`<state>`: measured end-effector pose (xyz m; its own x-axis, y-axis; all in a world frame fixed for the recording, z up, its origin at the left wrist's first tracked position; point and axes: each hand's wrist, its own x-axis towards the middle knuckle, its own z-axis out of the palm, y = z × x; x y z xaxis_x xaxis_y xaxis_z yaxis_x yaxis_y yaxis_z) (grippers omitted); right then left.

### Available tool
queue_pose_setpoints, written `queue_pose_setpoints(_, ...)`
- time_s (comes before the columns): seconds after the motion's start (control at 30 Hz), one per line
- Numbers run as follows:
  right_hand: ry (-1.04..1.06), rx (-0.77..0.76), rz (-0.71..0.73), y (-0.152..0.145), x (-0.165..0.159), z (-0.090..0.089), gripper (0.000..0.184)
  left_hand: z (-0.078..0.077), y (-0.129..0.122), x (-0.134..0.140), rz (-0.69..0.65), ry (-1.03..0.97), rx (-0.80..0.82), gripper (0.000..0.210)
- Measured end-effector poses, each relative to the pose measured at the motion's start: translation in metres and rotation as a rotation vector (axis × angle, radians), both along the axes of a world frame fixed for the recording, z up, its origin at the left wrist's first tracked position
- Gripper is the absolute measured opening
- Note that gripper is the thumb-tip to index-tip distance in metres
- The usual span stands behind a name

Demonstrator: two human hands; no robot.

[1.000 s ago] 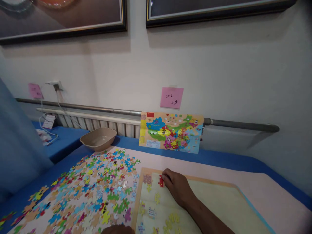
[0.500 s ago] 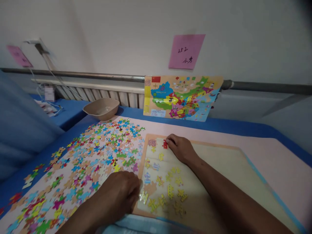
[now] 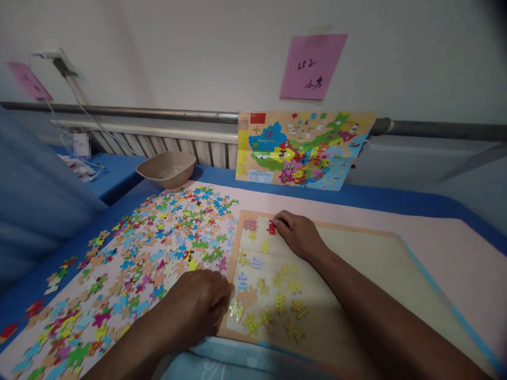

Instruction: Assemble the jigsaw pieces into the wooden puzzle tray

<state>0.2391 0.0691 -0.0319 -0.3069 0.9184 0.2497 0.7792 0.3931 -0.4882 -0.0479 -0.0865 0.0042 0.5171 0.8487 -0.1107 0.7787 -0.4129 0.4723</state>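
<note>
A red puzzle piece (image 3: 271, 227) was set near the far left corner of a puzzle board (image 3: 356, 245), just beside a patch of purple print (image 3: 250, 224). It was touched at its right edge by the right hand (image 3: 297, 232), whose fingers were drawn together at the tips; whether the piece was gripped or only pressed could not be told. The left hand (image 3: 206, 295) was placed at the board's left edge, its fingers curled under, and whether anything was held there could not be seen.

Yellow pieces (image 3: 280, 304) were scattered over the left part of the board, along with a peach piece (image 3: 247, 298) and pale blue pieces printed with text (image 3: 256, 263). Loose puzzle pieces (image 3: 156, 255) of many colours were spread to the left of the board, over a pink sheet (image 3: 455, 243) and onto the blue worktop (image 3: 415, 198). A tan bowl (image 3: 168, 169) was placed behind them. Behind the board, a colourful printed map (image 3: 304, 150) was propped upright in front of a metal pipe (image 3: 158, 113), and a pink note (image 3: 312, 66) was stuck to the wall above. A light blue cloth (image 3: 222, 353) was partly shown at the board's near edge.
</note>
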Motion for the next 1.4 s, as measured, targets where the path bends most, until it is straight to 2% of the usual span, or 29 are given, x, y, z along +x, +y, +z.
queue_pose_setpoints(0.27, 0.001, -0.006, -0.001, 0.0, 0.001, -0.001, 0.023, 0.004, -0.003, 0.009, -0.006, -0.037, -0.056, 0.017)
queue_pose_setpoints(0.77, 0.009, -0.012, -0.01, -0.002, 0.0, 0.001, 0.024, 0.005, -0.006, 0.017, -0.014, 0.068, -0.05, 0.014)
queue_pose_setpoints(1.1, 0.013, -0.011, -0.002, -0.002, 0.0, 0.002, 0.019, -0.002, -0.005, 0.017, -0.024, 0.069, -0.027, 0.011)
queue_pose_setpoints(1.4, 0.009, -0.002, -0.007, -0.002, 0.0, 0.0, 0.017, 0.0, -0.005, 0.016, -0.03, 0.037, -0.066, 0.011)
